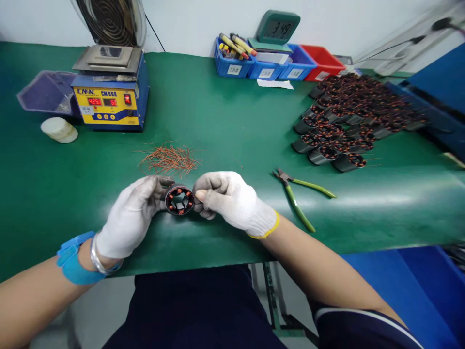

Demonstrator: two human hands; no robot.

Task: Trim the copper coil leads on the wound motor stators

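A heaped pile of dark wound stators with copper coils [348, 116] is seen at the right of the tabletop, so most of the batch is judged to lie there, though it cannot be told which of these are finished. A loose scatter of short copper wire clippings [169, 160] is spread beyond the hands, which suggests that leads have already been trimmed. 1 black ring-shaped stator with copper windings [179, 199] is held just above the near edge, pinched between both hands: the white-gloved left hand [131, 215] is curled round its left side, and the white-gloved right hand [232, 198] is closed on its right rim. Green-handled side cutters [300, 194] are laid down to the right, untouched.

The green-matted tabletop [225, 111] is backed by a white wall [192, 19]. A blue and yellow bench machine with red digits [109, 94] is set at the far left, and blue plastic bins [267, 68] stand along the back
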